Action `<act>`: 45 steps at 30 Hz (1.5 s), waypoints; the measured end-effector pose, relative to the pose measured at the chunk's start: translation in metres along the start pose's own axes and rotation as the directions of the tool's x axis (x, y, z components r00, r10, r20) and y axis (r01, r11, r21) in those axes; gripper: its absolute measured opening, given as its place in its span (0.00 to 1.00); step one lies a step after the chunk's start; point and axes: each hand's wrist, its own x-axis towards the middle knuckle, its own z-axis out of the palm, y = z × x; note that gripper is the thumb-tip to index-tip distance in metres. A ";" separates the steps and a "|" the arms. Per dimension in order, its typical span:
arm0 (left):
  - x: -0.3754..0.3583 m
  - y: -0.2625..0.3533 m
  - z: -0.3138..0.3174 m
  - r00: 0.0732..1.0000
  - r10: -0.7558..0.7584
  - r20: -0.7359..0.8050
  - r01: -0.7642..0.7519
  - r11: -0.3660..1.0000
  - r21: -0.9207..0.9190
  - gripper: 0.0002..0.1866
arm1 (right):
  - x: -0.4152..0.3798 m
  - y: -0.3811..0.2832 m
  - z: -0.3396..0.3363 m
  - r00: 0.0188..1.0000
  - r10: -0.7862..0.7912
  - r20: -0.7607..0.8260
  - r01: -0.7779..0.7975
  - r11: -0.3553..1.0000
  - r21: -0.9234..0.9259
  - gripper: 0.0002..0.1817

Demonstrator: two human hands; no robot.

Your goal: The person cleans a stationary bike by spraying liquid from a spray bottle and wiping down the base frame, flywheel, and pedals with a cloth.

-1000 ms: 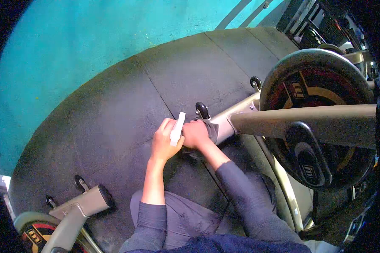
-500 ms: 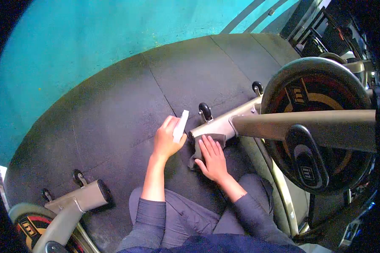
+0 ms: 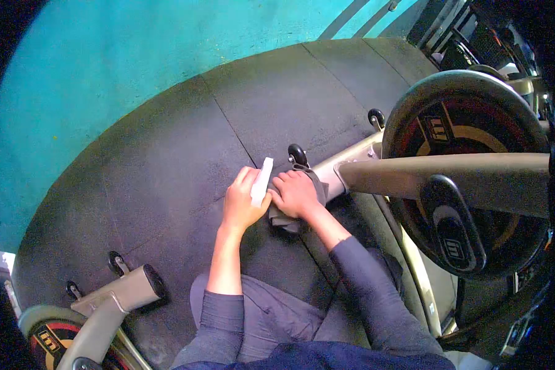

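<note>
My left hand (image 3: pixel 244 198) is closed around a slim white object (image 3: pixel 262 182), whose lower part is hidden by my fingers. Just right of it, my right hand (image 3: pixel 297 193) grips a dark grey cloth (image 3: pixel 285 223), wrapped over the end of the exercise bike's metal base bar (image 3: pixel 330 176). The cloth hangs below my palm and hides the bar's end cap. A small black caster wheel (image 3: pixel 297 154) sticks out of the bar just beyond my fingers. My two hands are close together, thumb beside thumb.
The bike's large flywheel (image 3: pixel 462 135) and frame tube (image 3: pixel 444 179) stand to the right, with a pedal-like black part (image 3: pixel 447 225) in front. A second bike's base (image 3: pixel 120 288) sits at lower left. Black mats (image 3: pixel 160 154) meet a turquoise wall (image 3: pixel 135 55).
My right hand has moved up and over the bar's end with the cloth, its fingers now curled instead of flat. The left hand with the white object stays nearly in place.
</note>
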 end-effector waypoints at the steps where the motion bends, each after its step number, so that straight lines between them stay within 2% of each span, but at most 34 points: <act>1: 0.001 -0.001 0.001 0.999 0.031 -0.021 -0.031 0.999 0.022 0.13 | 0.008 0.001 0.000 0.993 0.005 0.119 0.001 0.999 -0.047 0.21; 3: 0.000 0.000 -0.001 0.999 0.015 -0.036 -0.015 1.000 0.017 0.12 | 0.021 -0.002 -0.001 0.989 0.004 0.149 0.003 0.999 -0.048 0.22; 5: 0.001 -0.001 -0.003 0.999 -0.002 -0.053 0.002 1.000 0.010 0.12 | 0.026 -0.009 -0.011 0.941 0.106 0.321 -0.089 0.994 -0.069 0.22; 6: 0.001 -0.003 -0.003 0.999 0.010 -0.049 -0.009 1.000 0.009 0.12 | 0.022 -0.009 -0.009 0.941 0.107 0.322 -0.089 0.994 -0.071 0.22; 8: 0.001 -0.006 -0.002 0.998 0.024 -0.053 -0.024 1.000 0.003 0.13 | 0.004 -0.010 -0.006 0.994 0.083 0.074 -0.086 0.996 0.038 0.21; 9: 0.000 -0.008 -0.002 1.000 -0.007 -0.020 0.007 0.999 0.031 0.16 | -0.008 -0.012 -0.002 0.994 0.079 0.073 -0.081 0.996 0.031 0.21; 11: -0.002 -0.007 -0.004 0.999 -0.041 0.009 0.040 0.997 0.063 0.18 | -0.039 -0.018 0.008 0.957 0.015 -0.290 -0.006 0.999 0.033 0.25; 12: -0.002 -0.004 -0.005 0.998 -0.060 -0.002 0.060 0.998 0.032 0.18 | -0.054 -0.021 0.010 0.957 0.012 -0.290 -0.003 0.999 0.032 0.25; 14: -0.003 -0.002 -0.006 0.997 -0.078 -0.013 0.078 0.997 -0.001 0.18 | -0.083 -0.027 0.007 0.973 0.031 -0.230 -0.036 0.999 -0.015 0.32; 18: -0.003 0.003 -0.009 0.999 -0.043 0.030 0.043 0.999 0.003 0.19 | -0.113 -0.024 0.005 0.991 0.027 -0.130 -0.026 1.000 0.006 0.35; 22: -0.003 0.002 -0.007 0.998 -0.023 0.054 0.024 1.000 -0.012 0.19 | -0.093 -0.025 0.002 0.988 0.036 -0.151 -0.031 0.999 0.032 0.35; 24: -0.003 0.003 -0.006 0.998 -0.031 0.060 0.032 0.999 -0.024 0.19 | -0.072 -0.022 0.004 0.965 0.012 -0.262 -0.003 0.999 0.033 0.35; 25: -0.003 0.003 -0.006 0.997 -0.033 0.064 0.035 0.999 -0.035 0.19 | -0.061 -0.020 0.007 0.965 0.016 -0.263 -0.006 0.999 0.039 0.35; 27: -0.003 0.000 -0.004 0.999 0.005 0.052 -0.003 1.000 -0.022 0.17 | -0.038 -0.012 0.015 0.983 0.022 -0.183 -0.025 1.000 -0.011 0.33; 28: -0.003 -0.001 -0.003 0.998 0.043 0.036 -0.042 0.999 -0.011 0.16 | -0.026 -0.011 0.015 0.969 -0.017 -0.245 0.008 0.999 -0.038 0.27; 29: -0.002 -0.002 -0.003 0.998 0.044 0.039 -0.044 0.999 -0.009 0.16 | -0.015 -0.010 0.015 0.969 -0.015 -0.247 0.006 0.999 -0.035 0.27; 31: -0.003 -0.003 -0.003 0.999 0.030 0.013 -0.030 1.000 -0.007 0.16 | 0.006 -0.013 0.003 0.986 0.113 0.122 -0.113 0.994 -0.003 0.20; 32: -0.003 -0.003 -0.003 0.999 0.030 0.012 -0.030 1.000 -0.006 0.16 | 0.016 -0.016 -0.002 0.986 0.111 0.121 -0.111 0.994 -0.003 0.20; 34: -0.001 0.000 -0.006 0.999 0.039 0.011 -0.039 0.999 -0.021 0.15 | 0.031 -0.021 -0.006 0.899 0.238 0.367 -0.217 0.971 -0.099 0.17; 35: -0.001 -0.001 -0.006 0.999 0.036 0.010 -0.036 0.999 -0.018 0.15 | 0.032 -0.022 -0.004 0.899 0.234 0.369 -0.213 0.972 -0.097 0.17; 37: -0.002 -0.004 -0.005 1.000 0.000 -0.007 0.000 1.000 -0.027 0.15 | 0.027 -0.023 0.003 0.950 0.224 0.217 -0.221 0.975 -0.038 0.17; 38: -0.002 -0.005 -0.006 1.000 0.001 -0.007 -0.002 1.000 -0.029 0.15 | 0.019 -0.022 0.005 0.950 0.225 0.217 -0.222 0.974 -0.040 0.17; 40: -0.002 -0.007 -0.009 1.000 -0.008 0.028 0.008 1.000 -0.007 0.18 | -0.006 -0.026 0.005 0.989 0.144 -0.032 -0.144 0.990 0.004 0.21; 41: -0.001 -0.007 -0.009 1.000 -0.007 0.023 0.007 1.000 -0.008 0.18 | -0.019 -0.029 0.006 0.989 0.142 -0.034 -0.142 0.990 0.000 0.21; 43: -0.003 -0.005 -0.010 0.998 -0.053 0.045 0.054 0.999 -0.010 0.18 | -0.050 -0.032 0.009 0.965 -0.014 -0.262 -0.007 0.997 -0.079 0.30; 45: -0.003 -0.002 -0.010 0.997 -0.056 0.045 0.056 0.998 -0.006 0.18 | -0.079 -0.034 0.014 0.971 -0.009 -0.238 -0.008 0.998 -0.069 0.32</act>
